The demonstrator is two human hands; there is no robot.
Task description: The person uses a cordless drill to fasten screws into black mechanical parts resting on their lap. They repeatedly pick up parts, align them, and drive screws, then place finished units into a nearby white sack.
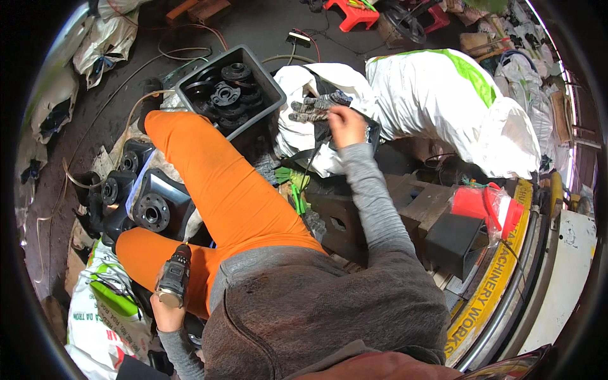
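Observation:
My left hand is wrapped around the handle of a black cordless drill by my left thigh. The drill's bit points away from me, toward a black flanged part with a round, holed hub. More such black parts lie beside it. My right hand is out ahead over a white sack, its fingers curled together; whatever they hold, if anything, is hidden. Just left of those fingers rests a grey knit glove. A black tray shows partly behind my right wrist.
A grey bin of black round parts stands beyond my knee. White sacks lie ahead and right. A black square tube and a red container sit at right, near a yellow-banded machine edge. Cables cross the floor.

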